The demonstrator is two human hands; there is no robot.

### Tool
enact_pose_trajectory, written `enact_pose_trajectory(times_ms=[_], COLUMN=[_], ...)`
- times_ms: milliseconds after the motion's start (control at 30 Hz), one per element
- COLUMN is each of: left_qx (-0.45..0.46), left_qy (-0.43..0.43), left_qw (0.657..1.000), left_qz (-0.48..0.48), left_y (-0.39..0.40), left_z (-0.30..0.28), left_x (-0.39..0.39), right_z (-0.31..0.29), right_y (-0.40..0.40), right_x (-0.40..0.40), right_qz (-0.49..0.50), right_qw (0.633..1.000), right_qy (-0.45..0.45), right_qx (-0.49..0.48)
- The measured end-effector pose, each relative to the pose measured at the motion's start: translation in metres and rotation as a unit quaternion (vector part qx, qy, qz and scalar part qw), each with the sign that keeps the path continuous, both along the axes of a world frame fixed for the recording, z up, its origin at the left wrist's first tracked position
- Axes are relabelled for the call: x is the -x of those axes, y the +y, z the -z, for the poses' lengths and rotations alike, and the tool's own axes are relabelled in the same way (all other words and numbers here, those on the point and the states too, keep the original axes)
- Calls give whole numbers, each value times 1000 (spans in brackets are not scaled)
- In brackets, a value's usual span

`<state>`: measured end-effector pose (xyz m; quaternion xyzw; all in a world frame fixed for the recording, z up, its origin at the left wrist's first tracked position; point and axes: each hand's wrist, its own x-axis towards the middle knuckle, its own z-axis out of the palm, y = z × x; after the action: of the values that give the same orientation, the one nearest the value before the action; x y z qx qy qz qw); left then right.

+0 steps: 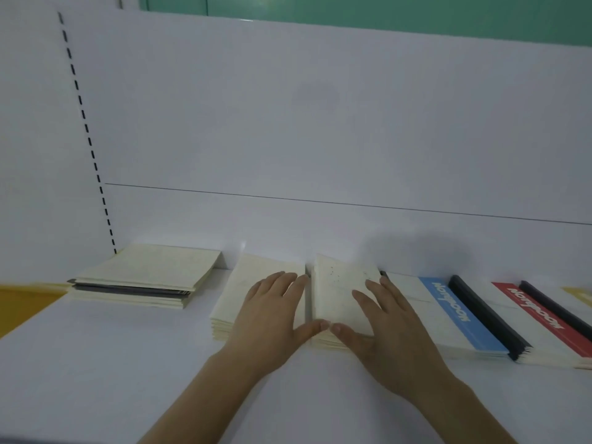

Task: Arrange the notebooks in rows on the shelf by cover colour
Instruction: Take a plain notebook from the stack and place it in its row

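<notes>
Two low stacks of cream-covered notebooks lie side by side on the white shelf (pixel 96 363). My left hand (pixel 272 315) rests flat on the left stack (pixel 237 290), fingers straight. My right hand (pixel 384 328) lies flat on the right stack (pixel 339 283), which has small dark specks on its cover. The two thumbs nearly meet at the gap between the stacks. Further left sits another cream stack (pixel 144 274) with a grey notebook among its layers. To the right lie a blue-banded notebook (pixel 455 312) and a red-banded notebook (pixel 541 315), each with a dark spine.
The shelf's white back panel (pixel 320 139) rises right behind the stacks. A slotted upright (pixel 86 133) runs down at the left. A yellow surface (pixel 22 306) shows at the far left edge, and a yellowish cover (pixel 579 293) at the far right.
</notes>
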<state>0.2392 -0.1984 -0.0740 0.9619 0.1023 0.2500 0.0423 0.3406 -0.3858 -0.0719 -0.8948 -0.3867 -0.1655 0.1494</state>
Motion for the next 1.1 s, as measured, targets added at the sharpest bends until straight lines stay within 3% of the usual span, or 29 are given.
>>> enact_pose_trajectory(times_ms=[200,433,667,833,1100], left_qx=[11,26,7,-3,66], left_qy=[0,-12,68,78,-41], left_qw=[999,999,990,991,993], left_qz=[30,-38,-122,-106,-84], left_y=[64,163,242,260,268], left_z=[2,2,17,21,18], left_x=[49,112,149,160,162], right_z=[-6,-7,6,12,1], right_y=[55,161,252,288,288], right_x=[42,107,134,130,127], right_qz=[-52,-90,-48,-8,-23], right_qw=[999,996,998,997,988], right_qy=[-4,-7,-21,-54,-153], right_qx=[0,-21,22,53,12])
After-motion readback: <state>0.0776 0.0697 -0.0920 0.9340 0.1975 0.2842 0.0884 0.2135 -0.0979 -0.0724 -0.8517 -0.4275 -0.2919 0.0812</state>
